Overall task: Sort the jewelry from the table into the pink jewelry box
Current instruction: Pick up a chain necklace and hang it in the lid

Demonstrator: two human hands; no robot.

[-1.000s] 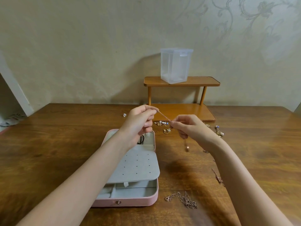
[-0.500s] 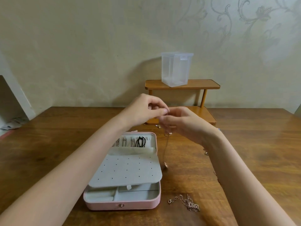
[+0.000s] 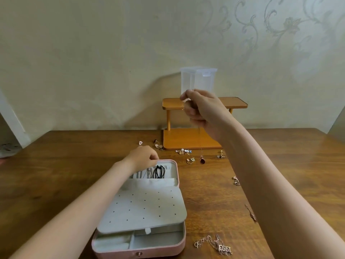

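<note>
Sorting status: partly done, much left
left hand (image 3: 141, 157): at far rim of the pink jewelry box (image 3: 175, 245), grip curled on the rim, pinching nothing I can make out
box, far section: chains and black cords (image 3: 159, 171) already hung
box, grey flap (image 3: 143, 208): dotted, bare
box, near compartments: look bare
pendant necklace (image 3: 202, 160): dangling from right hand, red drop just above counter, right of box's far corner
right hand (image 3: 203, 111): raised, grip pressed on the thin chain
loose earrings and rings (image 3: 183, 151): far middle of counter (image 3: 56, 165), unsorted
name necklace (image 3: 214, 245): near edge, right of box, unsorted
chains (image 3: 236, 181): right side, partly behind arm
</note>
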